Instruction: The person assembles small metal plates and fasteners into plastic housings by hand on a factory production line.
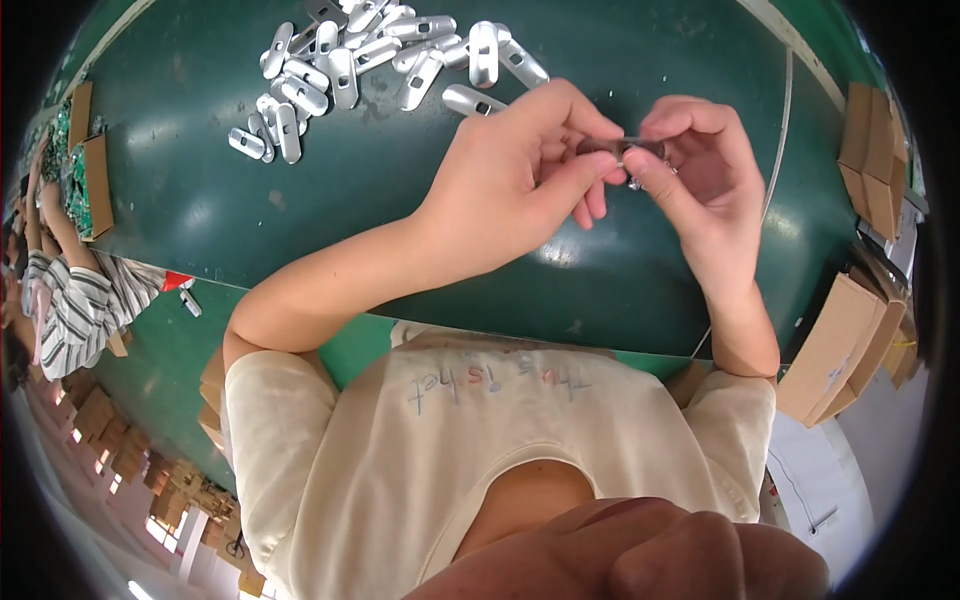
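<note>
My left hand (pixel 515 175) and my right hand (pixel 715 175) meet above the green table, right of centre. Between their thumbs and fingers they pinch a small dark metal piece (pixel 645 146), seen nearly edge-on and partly covered by the fingertips. Its exact kind cannot be made out. Small shiny bits (pixel 635 183) show under my right thumb, too small to name. Beyond my left hand lies a loose heap of silver oval metal plates (pixel 343 78) with small slots or holes. One plate (pixel 470 101) lies close to my left knuckles.
The green tabletop (pixel 350 200) stretches around my hands, with a pale seam on its right. Cardboard boxes (pixel 835 345) stand off the right side. At the far left, a person in a striped top (pixel 80 310) sits by an open carton (pixel 95 185) of green pieces.
</note>
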A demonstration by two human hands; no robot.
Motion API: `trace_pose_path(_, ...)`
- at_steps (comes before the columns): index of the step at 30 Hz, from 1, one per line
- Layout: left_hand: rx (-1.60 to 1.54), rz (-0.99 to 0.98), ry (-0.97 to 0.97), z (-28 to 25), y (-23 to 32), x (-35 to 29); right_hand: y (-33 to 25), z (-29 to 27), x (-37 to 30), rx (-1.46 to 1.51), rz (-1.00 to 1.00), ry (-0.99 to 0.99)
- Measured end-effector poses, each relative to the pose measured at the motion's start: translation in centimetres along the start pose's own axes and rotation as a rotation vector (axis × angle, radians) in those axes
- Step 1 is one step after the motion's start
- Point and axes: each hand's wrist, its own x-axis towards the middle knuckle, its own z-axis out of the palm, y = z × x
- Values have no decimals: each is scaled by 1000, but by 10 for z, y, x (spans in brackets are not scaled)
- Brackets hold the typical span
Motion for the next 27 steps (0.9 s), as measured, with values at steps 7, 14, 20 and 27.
trace_pose_path(7, 35, 35, -13, -5, -9, -7, 0, 7, -4, -129, 182, -11)
trace_pose_path(14, 174, 159, -36, -6, -10, -13, 3, 9, -14, -139, 99, -43)
trace_pose_path(20, -137, 13, -34, -6, -1, -10, -24, 8, -13, -36, 175, -122)
trace_pose_path(27, -46, 56, 106, -25, 5, 1, -126, 69, -47, -305, -724, -271)
